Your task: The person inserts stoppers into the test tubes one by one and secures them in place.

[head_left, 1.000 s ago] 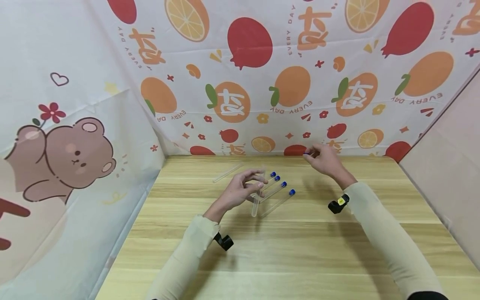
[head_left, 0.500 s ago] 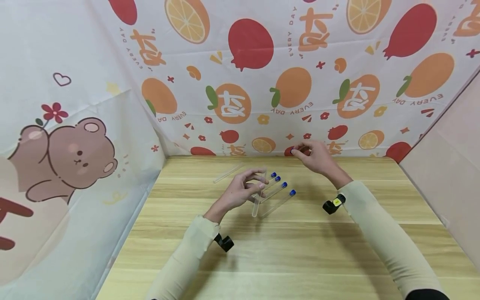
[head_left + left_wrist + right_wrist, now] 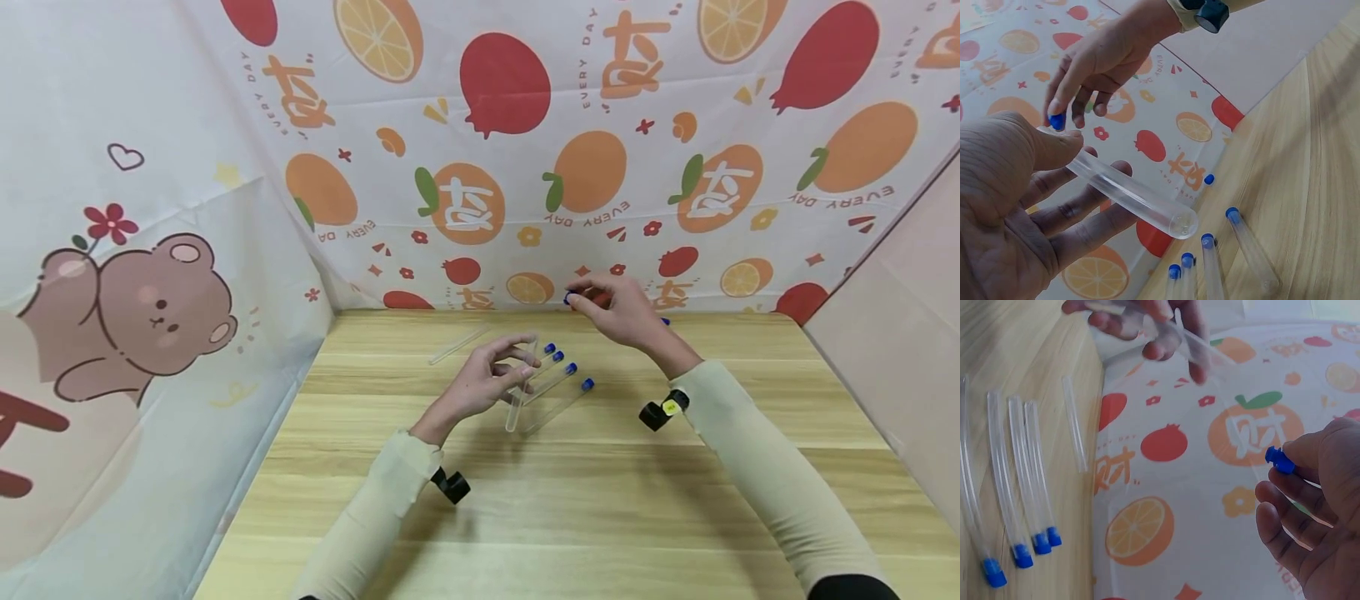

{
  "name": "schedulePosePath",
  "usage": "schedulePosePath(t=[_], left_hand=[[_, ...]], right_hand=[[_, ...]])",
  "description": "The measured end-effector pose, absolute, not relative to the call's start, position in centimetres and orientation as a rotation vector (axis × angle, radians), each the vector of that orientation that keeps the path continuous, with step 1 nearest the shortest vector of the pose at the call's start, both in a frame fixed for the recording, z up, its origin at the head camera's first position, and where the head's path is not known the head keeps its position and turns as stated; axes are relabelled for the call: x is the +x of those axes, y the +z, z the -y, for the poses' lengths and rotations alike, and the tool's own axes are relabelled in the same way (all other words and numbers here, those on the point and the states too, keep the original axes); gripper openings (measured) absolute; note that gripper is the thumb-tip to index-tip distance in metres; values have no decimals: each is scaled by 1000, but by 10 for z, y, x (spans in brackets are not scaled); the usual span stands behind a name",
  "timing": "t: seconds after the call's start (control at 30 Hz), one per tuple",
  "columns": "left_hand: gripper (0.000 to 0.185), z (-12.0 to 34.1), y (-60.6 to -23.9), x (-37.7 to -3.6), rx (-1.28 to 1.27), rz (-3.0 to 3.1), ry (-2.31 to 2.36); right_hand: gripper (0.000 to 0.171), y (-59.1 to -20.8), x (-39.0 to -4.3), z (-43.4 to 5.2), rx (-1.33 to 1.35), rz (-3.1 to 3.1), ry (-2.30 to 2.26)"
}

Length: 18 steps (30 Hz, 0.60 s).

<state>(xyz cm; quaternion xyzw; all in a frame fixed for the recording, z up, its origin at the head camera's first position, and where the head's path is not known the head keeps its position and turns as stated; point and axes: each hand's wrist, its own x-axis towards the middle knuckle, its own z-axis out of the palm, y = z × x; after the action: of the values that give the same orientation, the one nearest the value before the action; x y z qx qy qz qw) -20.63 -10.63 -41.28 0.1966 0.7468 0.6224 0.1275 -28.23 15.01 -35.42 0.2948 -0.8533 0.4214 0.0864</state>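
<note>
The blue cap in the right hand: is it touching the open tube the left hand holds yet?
Apart. In the left wrist view the blue cap, pinched by the right hand, sits clear of the open tube that the left hand holds.

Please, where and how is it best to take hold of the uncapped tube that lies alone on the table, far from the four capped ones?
Probably pinch the uncapped tube at its middle, thumb and finger on its two long sides, coming from above. It lies flat on the table and is thin, round and smooth, so an end grip could let it roll or tip. The left hand is nearer but already holds another tube.
</note>
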Motion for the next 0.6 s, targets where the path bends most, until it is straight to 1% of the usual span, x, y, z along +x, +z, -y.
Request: schedulePosePath(t=[0.17, 0.4, 0.6], left_hand=[[47, 105, -413, -207, 588, -2189, 1793], [47, 104, -411, -206, 595, -2196, 1781], [46, 102, -408, -206, 614, -2205, 1783]], right_hand=[[23, -350, -277, -144, 912, 2514, 1274], [19, -343, -269, -138, 1012, 2485, 1294], [20, -343, -265, -136, 1080, 2479, 1318]])
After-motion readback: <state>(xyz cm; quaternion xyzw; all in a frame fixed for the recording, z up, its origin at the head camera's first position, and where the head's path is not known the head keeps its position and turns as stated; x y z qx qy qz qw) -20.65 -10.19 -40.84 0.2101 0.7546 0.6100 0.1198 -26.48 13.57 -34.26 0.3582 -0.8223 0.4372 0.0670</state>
